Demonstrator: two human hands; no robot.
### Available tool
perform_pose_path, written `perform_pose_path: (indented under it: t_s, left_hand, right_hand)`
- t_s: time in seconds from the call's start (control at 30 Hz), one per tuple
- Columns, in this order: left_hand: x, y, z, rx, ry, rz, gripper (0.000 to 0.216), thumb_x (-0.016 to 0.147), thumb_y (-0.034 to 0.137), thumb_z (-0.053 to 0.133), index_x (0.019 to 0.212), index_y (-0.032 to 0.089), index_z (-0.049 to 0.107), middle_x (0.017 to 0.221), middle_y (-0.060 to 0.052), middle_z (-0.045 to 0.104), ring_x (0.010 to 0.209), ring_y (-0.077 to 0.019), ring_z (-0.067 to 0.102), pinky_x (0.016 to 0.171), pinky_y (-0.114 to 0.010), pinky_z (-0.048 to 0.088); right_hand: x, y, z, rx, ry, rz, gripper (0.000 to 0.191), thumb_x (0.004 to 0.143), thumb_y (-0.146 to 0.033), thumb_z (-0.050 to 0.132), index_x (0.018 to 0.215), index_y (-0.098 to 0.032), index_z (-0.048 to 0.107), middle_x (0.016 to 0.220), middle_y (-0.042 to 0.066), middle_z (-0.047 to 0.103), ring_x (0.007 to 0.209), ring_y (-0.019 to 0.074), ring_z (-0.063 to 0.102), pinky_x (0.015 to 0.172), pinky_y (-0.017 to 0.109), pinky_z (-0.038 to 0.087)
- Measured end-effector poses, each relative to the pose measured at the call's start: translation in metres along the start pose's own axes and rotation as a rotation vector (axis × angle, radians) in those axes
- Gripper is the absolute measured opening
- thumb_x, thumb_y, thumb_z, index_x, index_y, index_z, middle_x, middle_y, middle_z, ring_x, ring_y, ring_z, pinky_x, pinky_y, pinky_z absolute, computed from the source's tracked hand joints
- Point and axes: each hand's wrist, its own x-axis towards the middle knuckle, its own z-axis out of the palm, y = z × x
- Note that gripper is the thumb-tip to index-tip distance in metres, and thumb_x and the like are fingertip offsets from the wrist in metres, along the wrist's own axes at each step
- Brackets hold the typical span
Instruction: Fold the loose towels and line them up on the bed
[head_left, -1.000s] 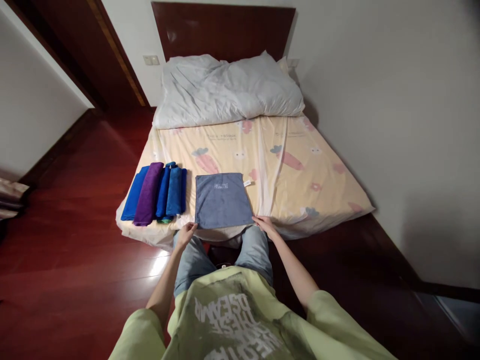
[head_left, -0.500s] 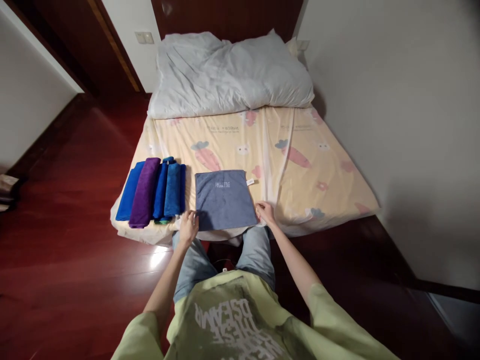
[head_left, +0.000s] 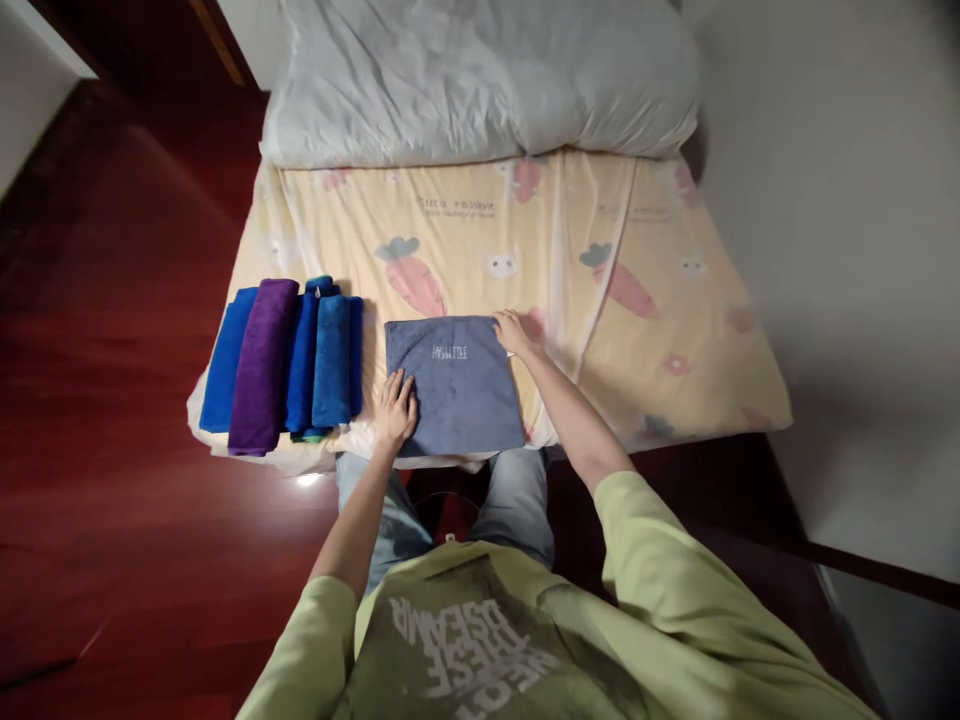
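Note:
A grey-blue towel (head_left: 461, 395) with small white lettering lies spread flat near the front edge of the bed. My left hand (head_left: 396, 410) rests on its left edge, fingers apart and laid on the cloth. At the far right corner, my right hand (head_left: 513, 333) has its fingers closed on the towel's edge, covering most of the white label there. To the left of my left hand sit several folded towels in a row, among them a purple towel (head_left: 262, 365), a bright blue towel (head_left: 226, 360) and a teal-blue towel (head_left: 331, 360).
A yellow bed sheet (head_left: 465, 240) printed with carrots covers the mattress. Across the far end lies a thick white quilt (head_left: 480, 85). A wall (head_left: 817, 250) stands to the right, and dark red wooden floor (head_left: 112, 420) runs along the left.
My right hand has moved from the near right corner up to the far right corner. My left hand has slid up and onto the towel's left edge. The view has tilted down.

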Motion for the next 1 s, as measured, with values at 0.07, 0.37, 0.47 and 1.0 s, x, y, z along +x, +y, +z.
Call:
perform_pose_path:
  t_s: [0.07,0.37,0.47,1.0]
  left_hand:
    - [0.0,0.0,0.001,0.022,0.007,0.006,0.051,0.102,0.03,0.042,0.15,0.019,0.057,0.165,-0.01,0.044,0.158,-0.0277,0.032,0.131,-0.054,0.028]
    - [0.002,-0.002,0.005,0.071,0.012,0.031,0.051,0.104,0.031,0.041,0.151,0.019,0.056,0.167,-0.009,0.041,0.158,-0.0275,0.032,0.131,-0.053,0.029]
    - [-0.001,-0.001,0.005,0.079,0.008,0.035,0.051,0.104,0.03,0.04,0.152,0.019,0.055,0.167,-0.01,0.041,0.158,-0.0276,0.032,0.13,-0.054,0.029]
    - [0.212,-0.018,-0.039,0.285,-0.29,-0.081,0.033,0.098,0.021,0.051,0.122,0.015,0.073,0.126,-0.016,0.068,0.122,-0.0323,0.061,0.105,-0.046,0.052]
  right_hand:
    - [0.014,0.009,0.007,-0.019,-0.029,0.007,0.03,0.088,-0.007,0.055,0.108,-0.014,0.076,0.118,0.015,0.071,0.122,0.0275,0.06,0.117,0.047,0.046]
    - [0.04,0.03,0.006,-0.027,0.009,0.007,0.02,0.096,-0.02,0.056,0.092,-0.014,0.075,0.105,0.013,0.07,0.101,0.0242,0.065,0.101,0.04,0.054]
    - [0.04,0.026,0.005,-0.062,0.045,0.05,0.022,0.099,-0.022,0.053,0.099,-0.013,0.074,0.111,0.014,0.07,0.105,0.024,0.065,0.103,0.041,0.054]
    - [0.037,0.03,0.013,-0.035,-0.022,-0.001,0.033,0.102,-0.043,0.055,0.105,-0.016,0.073,0.107,0.015,0.069,0.112,0.03,0.063,0.11,0.05,0.049]
